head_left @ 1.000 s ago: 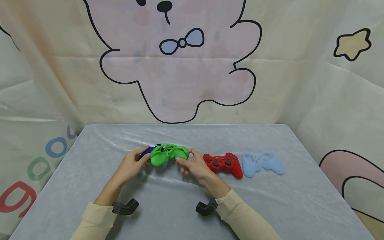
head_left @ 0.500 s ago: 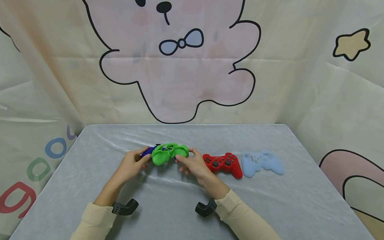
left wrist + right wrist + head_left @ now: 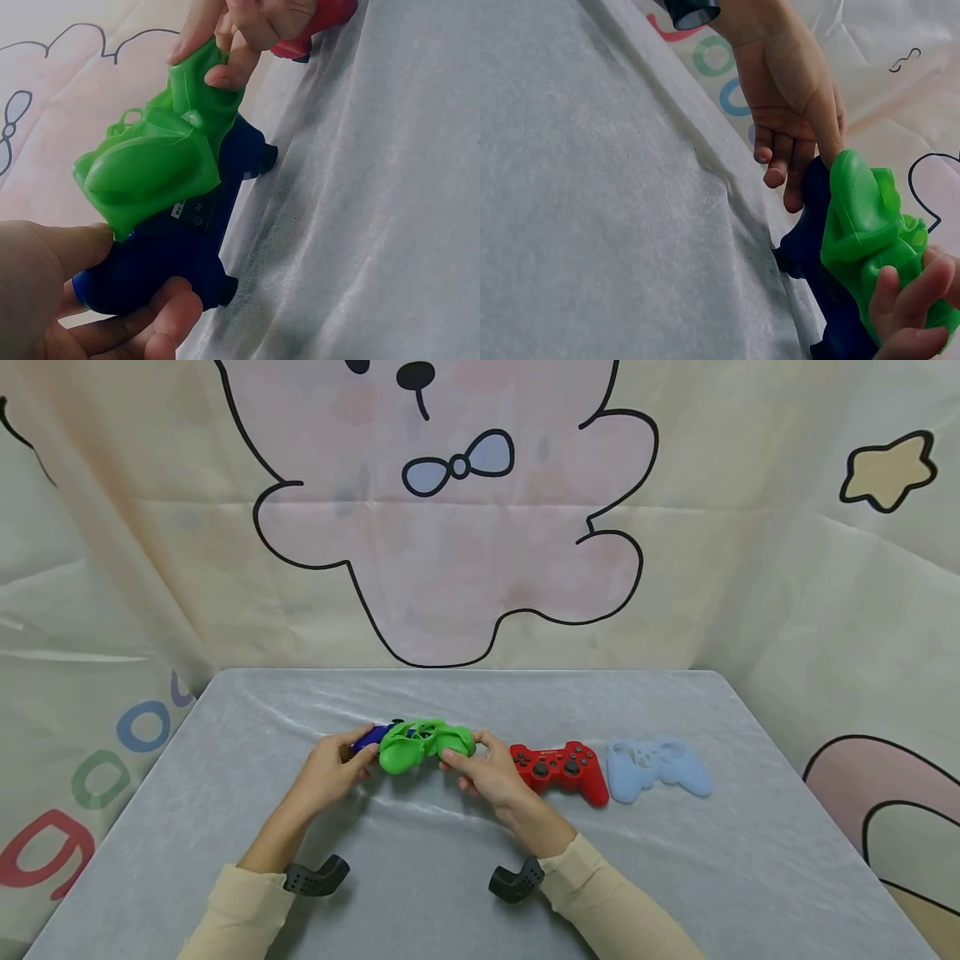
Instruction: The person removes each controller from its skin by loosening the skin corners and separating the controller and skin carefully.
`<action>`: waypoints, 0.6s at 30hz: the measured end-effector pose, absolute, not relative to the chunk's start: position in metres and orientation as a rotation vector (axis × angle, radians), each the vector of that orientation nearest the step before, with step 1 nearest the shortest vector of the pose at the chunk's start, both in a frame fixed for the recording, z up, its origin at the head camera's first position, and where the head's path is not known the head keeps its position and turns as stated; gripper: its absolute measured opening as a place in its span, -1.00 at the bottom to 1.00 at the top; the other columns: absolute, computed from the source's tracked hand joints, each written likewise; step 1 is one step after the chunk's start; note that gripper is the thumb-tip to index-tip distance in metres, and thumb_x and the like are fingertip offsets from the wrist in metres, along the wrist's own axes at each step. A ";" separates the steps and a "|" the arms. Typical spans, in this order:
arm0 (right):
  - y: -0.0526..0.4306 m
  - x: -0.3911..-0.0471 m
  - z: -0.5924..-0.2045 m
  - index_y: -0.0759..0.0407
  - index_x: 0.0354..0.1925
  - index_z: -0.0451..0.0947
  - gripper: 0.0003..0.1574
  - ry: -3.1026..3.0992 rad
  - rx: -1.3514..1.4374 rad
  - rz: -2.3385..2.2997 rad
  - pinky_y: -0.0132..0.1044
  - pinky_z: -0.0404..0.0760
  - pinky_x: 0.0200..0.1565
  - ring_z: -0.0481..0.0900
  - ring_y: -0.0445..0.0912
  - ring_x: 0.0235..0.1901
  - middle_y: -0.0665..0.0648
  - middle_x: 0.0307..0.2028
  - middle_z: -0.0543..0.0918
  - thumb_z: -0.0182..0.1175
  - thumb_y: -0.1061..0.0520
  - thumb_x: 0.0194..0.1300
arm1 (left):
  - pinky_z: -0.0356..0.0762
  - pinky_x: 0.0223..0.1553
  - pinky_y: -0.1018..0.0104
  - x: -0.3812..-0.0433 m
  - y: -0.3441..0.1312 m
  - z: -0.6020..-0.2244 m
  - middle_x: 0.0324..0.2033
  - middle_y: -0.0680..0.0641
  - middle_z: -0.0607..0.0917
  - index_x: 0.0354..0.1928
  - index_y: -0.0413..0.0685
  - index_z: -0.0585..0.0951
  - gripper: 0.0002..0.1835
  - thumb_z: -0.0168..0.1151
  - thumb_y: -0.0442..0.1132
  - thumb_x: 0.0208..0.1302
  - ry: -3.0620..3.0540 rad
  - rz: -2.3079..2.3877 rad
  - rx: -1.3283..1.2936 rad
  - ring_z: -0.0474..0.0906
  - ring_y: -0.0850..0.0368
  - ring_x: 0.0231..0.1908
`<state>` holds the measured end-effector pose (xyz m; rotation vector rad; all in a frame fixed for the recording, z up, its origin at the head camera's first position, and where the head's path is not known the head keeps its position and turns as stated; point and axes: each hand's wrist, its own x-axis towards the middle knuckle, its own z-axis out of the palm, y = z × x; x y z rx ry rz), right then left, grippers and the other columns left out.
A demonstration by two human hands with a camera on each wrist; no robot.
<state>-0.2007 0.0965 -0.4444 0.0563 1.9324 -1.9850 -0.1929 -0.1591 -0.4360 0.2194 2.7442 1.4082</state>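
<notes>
A dark blue game controller (image 3: 142, 270) is held in my left hand (image 3: 326, 772), fingers under its grip and thumb on top. A bright green silicone controller cover (image 3: 402, 753) overlaps the controller's face turned towards me, loose and wrinkled. In the left wrist view, my left thumb tip meets the lower corner of the green cover (image 3: 150, 165). My right hand (image 3: 495, 777) pinches the cover's other end between thumb and fingers. The right wrist view shows the blue controller (image 3: 814, 217) behind the cover (image 3: 859, 199), just above the cloth.
To the right of my right hand, a red game controller (image 3: 558, 768) lies face up on the grey cloth-covered table (image 3: 420, 868). Beside it lies a light blue silicone controller cover (image 3: 660, 768). A printed curtain (image 3: 457, 568) hangs behind the table.
Both hands keep their holds and stay almost in place. The head view shifts very slightly; the red controller and light blue cover have not moved.
</notes>
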 end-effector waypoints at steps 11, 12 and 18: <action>0.095 -0.198 -0.443 0.27 0.08 0.49 -0.59 1.971 0.001 -2.004 -0.44 0.43 -0.50 0.42 -0.29 -0.76 0.01 -0.44 0.81 0.35 0.16 0.34 | 0.50 -0.40 0.36 -0.192 -0.158 -0.432 -0.25 -0.34 0.79 0.42 -0.33 0.37 -0.47 0.11 -0.23 0.52 2.748 1.376 0.198 0.72 0.01 -0.41; 0.095 -0.198 -0.443 0.27 0.07 0.50 -0.60 1.975 -0.004 -2.008 -0.44 0.43 -0.49 0.42 -0.29 -0.76 0.02 -0.44 0.81 0.35 0.16 0.34 | 0.50 -0.40 0.36 -0.192 -0.158 -0.432 -0.25 -0.33 0.79 0.42 -0.32 0.37 -0.47 0.10 -0.23 0.52 2.747 1.373 0.197 0.72 0.01 -0.41; 0.096 -0.197 -0.444 0.26 0.02 0.52 -0.65 2.002 -0.033 -2.005 -0.44 0.45 -0.48 0.42 -0.27 -0.76 0.03 -0.46 0.79 0.34 0.16 0.34 | 0.44 -0.46 0.36 -0.191 -0.158 -0.432 -0.39 -0.25 0.78 0.43 -0.29 0.38 -0.47 0.11 -0.21 0.52 2.762 1.351 0.188 0.70 0.04 -0.44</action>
